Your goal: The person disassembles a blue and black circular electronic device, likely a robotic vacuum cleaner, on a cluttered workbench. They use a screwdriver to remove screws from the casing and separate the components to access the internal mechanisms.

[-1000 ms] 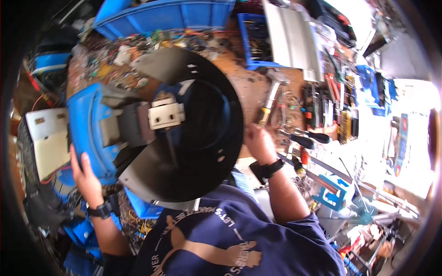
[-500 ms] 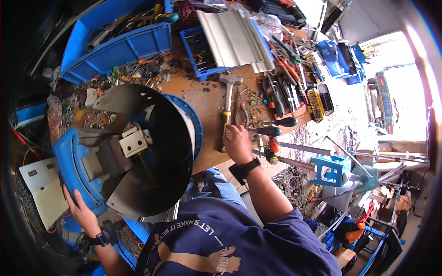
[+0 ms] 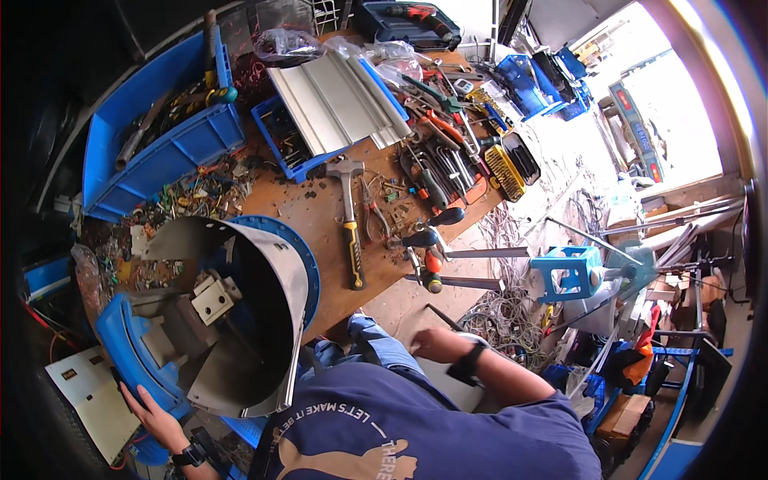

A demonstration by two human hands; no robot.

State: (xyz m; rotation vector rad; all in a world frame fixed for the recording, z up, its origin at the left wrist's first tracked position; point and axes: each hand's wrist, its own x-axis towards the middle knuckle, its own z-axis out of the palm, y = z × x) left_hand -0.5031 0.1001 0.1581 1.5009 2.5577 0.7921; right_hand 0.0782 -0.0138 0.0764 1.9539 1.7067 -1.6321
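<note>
A large open cylinder [image 3: 276, 264], dark inside with a pale outer face and a blue flanged ring, fills the left of the bench. Inside it sits a beige block with two holes [image 3: 214, 298]. At its lower left, my left hand [image 3: 156, 418] rests with outstretched fingers against a blue curved part [image 3: 132, 344]. My right hand [image 3: 444, 346] is in front of the bench near my lap, fingers curled; whatever they hold, if anything, is hidden. A hammer [image 3: 350, 228] with a yellow and black handle lies on the bench beside pliers [image 3: 372, 210].
Screwdrivers [image 3: 428, 238] lie at the bench's right edge, a wire brush [image 3: 504, 172] farther back. Behind stand a blue crate of tools [image 3: 172, 152] and a smaller blue tray under a ribbed metal panel [image 3: 332, 104]. Scraps litter the left; a blue stool [image 3: 568, 274] stands at right.
My right hand has left the hammer's handle and drawn back toward my lap. The hammer lies on the bench. The view has shifted, while my left hand stays at the blue part.
</note>
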